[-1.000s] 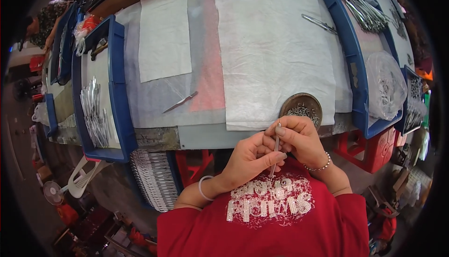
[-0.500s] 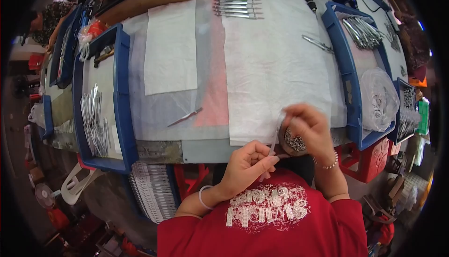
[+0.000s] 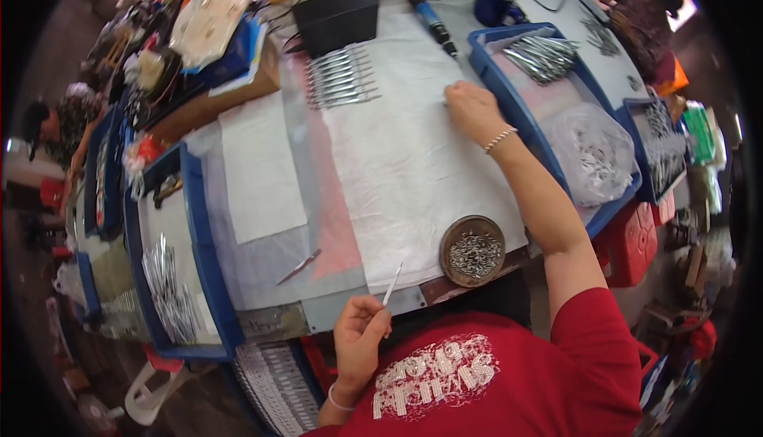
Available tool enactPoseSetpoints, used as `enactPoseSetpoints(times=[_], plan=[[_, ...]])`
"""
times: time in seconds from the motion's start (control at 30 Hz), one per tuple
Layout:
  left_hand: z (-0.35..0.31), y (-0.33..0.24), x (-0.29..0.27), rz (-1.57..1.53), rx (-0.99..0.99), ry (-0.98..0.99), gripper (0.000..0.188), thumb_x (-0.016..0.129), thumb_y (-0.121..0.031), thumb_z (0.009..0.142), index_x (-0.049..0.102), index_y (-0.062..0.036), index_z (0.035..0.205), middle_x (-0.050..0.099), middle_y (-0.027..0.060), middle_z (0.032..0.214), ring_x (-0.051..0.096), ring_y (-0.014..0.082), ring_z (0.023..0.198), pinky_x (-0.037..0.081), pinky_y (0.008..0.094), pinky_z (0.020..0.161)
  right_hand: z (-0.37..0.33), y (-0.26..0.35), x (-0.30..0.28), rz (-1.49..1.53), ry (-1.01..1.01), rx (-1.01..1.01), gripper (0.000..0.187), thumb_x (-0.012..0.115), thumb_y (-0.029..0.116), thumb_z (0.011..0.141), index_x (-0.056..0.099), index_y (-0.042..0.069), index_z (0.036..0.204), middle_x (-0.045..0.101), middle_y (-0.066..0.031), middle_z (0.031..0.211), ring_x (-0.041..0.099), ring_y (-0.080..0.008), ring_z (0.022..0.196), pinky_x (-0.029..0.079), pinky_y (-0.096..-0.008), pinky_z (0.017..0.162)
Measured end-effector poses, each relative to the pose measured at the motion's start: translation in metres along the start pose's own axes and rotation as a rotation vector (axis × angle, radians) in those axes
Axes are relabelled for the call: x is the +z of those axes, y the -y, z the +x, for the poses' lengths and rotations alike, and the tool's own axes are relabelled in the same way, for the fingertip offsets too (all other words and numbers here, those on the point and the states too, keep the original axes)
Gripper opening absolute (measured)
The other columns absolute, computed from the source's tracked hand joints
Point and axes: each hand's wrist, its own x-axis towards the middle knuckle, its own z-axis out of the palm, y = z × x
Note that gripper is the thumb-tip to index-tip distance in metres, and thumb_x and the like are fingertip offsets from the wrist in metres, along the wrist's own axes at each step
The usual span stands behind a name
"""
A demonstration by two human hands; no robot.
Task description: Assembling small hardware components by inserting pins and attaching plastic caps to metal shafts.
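While the left hand, lower centre of the frame, grasps a slim metal piece between thumb and fingers, tip pointing up and away, the right hand lies extended over the white sheet at upper centre-right, fingers curled under; whether it grips anything cannot be told. Step in hand, by judgement: a reach outward, the slim piece parked in the left. Next move, likewise judged: a fine fingertip hold on the right, a steady pinch on the left. Lower centre-right: one round brown bowl, filled with small metal bits. Centre-left: one pointed tool, lying loose. Upper centre: one row of metal instruments, side by side, below a black box; one blue power tool to its right. Right: one blue tray, containing bundled instruments and a clear plastic bag of metal parts. Left: a second blue tray, containing slender metal rods.
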Motion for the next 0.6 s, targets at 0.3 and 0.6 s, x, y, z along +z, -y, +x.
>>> enactPoseSetpoints(times=[0.3, 0.6], plan=[[-0.011, -0.002, 0.013, 0.146, 0.178, 0.046, 0.009, 0.057, -0.001, 0.086, 0.06, 0.0035, 0.092, 0.058, 0.003, 0.081, 0.053, 0.0092, 0.073, 0.043, 0.0198, 0.068, -0.014, -0.007, -0.031, -0.076, -0.023, -0.162, 0.009, 0.058, 0.002, 0.07, 0.062, 0.001, 0.078, 0.063, -0.0154, 0.08, 0.064, -0.0278, 0.073, 0.051, -0.0341, 0.062], [-0.005, -0.007, 0.028, 0.173, 0.083, 0.063, 0.024, 0.052, 0.001, 0.087, 0.053, 0.006, 0.11, 0.059, 0.0053, 0.078, 0.059, 0.0121, 0.069, 0.047, 0.0214, 0.063, -0.154, 0.057, -0.144, 1.269, 0.222, -0.218, 0.01, 0.056, -0.002, 0.077, 0.058, 0.0, 0.087, 0.062, -0.0043, 0.077, 0.057, -0.0094, 0.064, 0.044, -0.0215, 0.055]])
